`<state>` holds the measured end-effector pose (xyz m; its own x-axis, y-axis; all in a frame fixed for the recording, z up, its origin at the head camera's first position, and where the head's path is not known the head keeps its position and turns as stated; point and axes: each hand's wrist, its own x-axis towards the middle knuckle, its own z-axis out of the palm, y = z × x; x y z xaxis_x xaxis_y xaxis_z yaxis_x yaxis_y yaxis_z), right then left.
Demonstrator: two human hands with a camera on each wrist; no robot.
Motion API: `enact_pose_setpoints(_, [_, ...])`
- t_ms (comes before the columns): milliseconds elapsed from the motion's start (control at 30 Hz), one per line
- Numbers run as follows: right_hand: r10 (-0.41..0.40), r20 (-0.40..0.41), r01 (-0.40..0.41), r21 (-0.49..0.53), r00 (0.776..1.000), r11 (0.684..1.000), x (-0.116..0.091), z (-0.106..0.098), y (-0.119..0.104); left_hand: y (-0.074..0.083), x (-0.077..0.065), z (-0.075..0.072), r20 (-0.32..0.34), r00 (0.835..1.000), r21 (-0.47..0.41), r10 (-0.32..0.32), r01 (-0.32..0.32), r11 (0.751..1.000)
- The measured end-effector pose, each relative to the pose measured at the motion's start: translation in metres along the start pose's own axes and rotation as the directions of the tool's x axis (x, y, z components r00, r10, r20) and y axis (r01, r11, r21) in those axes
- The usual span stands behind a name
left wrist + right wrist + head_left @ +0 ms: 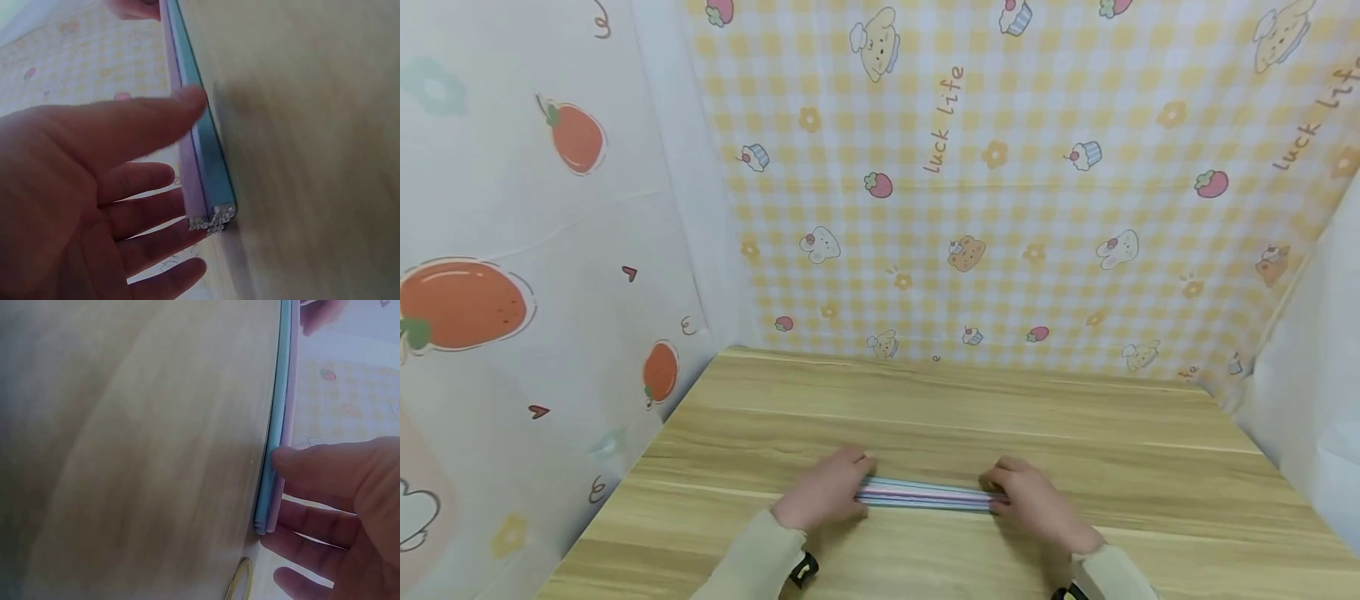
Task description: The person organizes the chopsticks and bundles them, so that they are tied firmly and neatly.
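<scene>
A long, narrow bundle of pastel sticks point(928, 494) in teal, pink, lilac and white lies crosswise over the wooden table. My left hand point(831, 492) holds its left end, thumb on the near side and fingers on the far side. In the left wrist view the teal and pink sticks point(212, 162) finish in silvery, crinkled tips just past the thumb. The right end is pinched by my right hand point(1033, 504). There the thumb point(294, 462) presses on the near side, with the fingers beyond the sticks. Blunt stick ends point(265, 526) show below that thumb.
The wood-grain table point(970, 408) reaches back to a yellow checked cloth point(1000, 208) with cartoon prints. A white sheet with fruit prints point(550, 225) hangs on the left, and plain white fabric point(1311, 375) on the right. A thin yellow loop point(240, 581) shows low in the right wrist view.
</scene>
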<state>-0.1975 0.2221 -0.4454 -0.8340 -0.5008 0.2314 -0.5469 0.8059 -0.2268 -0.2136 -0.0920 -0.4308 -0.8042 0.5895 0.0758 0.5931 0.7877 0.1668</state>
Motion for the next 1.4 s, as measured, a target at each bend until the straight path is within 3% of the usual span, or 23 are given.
enact_pose_setpoints(133, [-0.027,-0.025,0.026,-0.016,0.999,1.0,0.0,0.001,-0.002,0.003,0.001,0.001,-0.018,0.999,0.07,0.039,-0.038,0.997])
enact_pose_setpoints(300, [-0.022,-0.059,0.02,-0.035,0.998,0.999,0.0,0.003,-0.004,0.005,0.002,0.001,-0.017,0.998,0.097,0.065,-0.063,0.993])
enact_pose_setpoints(500, [-0.023,-0.089,0.019,-0.048,0.996,0.999,-0.001,0.006,-0.004,0.007,0.002,0.002,-0.01,0.999,0.055,0.04,-0.039,0.998])
enact_pose_setpoints(767, [0.009,-0.033,-0.01,-0.016,0.999,1.0,0.001,0.005,-0.006,0.007,0.002,0.002,0.021,0.999,0.032,0.029,-0.029,0.999])
enact_pose_setpoints(967, [-0.005,-0.042,0.003,-0.062,0.999,0.998,0.0,0.006,-0.007,0.008,0.002,0.002,0.049,0.999,0.034,0.014,-0.016,0.999])
enact_pose_setpoints(1233, [0.009,-0.034,-0.01,-0.016,0.999,1.0,0.001,0.007,-0.01,0.008,0.001,0.003,0.054,0.998,-0.027,-0.011,0.012,1.0])
enact_pose_setpoints(1400, [0.016,-0.038,-0.018,-0.058,0.999,0.998,0.001,0.007,-0.011,0.009,0.002,0.004,0.059,0.998,-0.014,-0.007,0.008,1.0])
